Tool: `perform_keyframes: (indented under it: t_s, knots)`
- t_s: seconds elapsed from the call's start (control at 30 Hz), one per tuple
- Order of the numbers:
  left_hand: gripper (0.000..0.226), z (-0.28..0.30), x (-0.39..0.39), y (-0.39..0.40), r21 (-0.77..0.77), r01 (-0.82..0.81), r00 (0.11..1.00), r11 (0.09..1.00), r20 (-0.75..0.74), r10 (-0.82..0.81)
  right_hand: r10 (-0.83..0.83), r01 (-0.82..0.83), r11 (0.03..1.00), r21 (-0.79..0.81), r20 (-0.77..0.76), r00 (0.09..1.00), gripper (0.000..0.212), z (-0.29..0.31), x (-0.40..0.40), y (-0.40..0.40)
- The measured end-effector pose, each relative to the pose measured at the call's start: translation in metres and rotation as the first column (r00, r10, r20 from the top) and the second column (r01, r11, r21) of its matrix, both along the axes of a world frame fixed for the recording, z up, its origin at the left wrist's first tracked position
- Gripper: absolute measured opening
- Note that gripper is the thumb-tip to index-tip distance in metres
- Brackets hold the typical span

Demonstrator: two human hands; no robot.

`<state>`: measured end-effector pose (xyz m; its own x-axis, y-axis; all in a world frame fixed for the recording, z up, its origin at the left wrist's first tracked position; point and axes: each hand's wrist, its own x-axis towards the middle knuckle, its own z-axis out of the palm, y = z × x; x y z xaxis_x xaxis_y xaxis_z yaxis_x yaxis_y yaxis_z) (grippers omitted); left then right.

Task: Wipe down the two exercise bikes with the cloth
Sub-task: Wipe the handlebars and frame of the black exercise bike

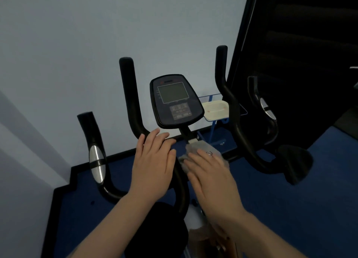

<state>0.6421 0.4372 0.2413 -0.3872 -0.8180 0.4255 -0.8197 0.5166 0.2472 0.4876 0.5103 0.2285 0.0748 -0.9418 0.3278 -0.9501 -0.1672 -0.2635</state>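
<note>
head view: exercise bike [177, 100] faces the wall, handlebar running left-right. left hand [153, 164] lies flat, fingers straight, on the bar. right hand [211, 172] flat, pressing the cloth [201, 146] on the bar's centre just under the console stem. white tray [215, 110] on a blue stand behind.

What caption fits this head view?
Right hand presses cloth onto bike handlebar; left hand rests alongside.
</note>
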Motion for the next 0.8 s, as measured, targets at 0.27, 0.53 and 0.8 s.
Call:
perform_keyframes:
  t_s: [0.27, 0.53, 0.8]
  knots:
    - [0.051, 0.000, 0.000, 0.000, 0.010, 0.002, 1.000, 1.000, 0.009, -0.002, -0.027, 0.034, 0.997, 0.073, -0.103, 0.994, 0.037, 0.012, 0.005, -0.026]
    - [0.043, 0.000, -0.001, -0.001, 0.000, 0.015, 0.997, 1.000, -0.070, -0.015, -0.171, 0.169, 0.981, 0.099, 0.018, 0.985, 0.038, 0.006, -0.018, -0.026]
    - [0.035, -0.002, -0.002, -0.003, 0.010, 0.000, 0.994, 1.000, -0.114, 0.001, -0.022, 0.041, 0.972, 0.230, -0.086, 0.996, 0.040, 0.010, -0.022, -0.047]
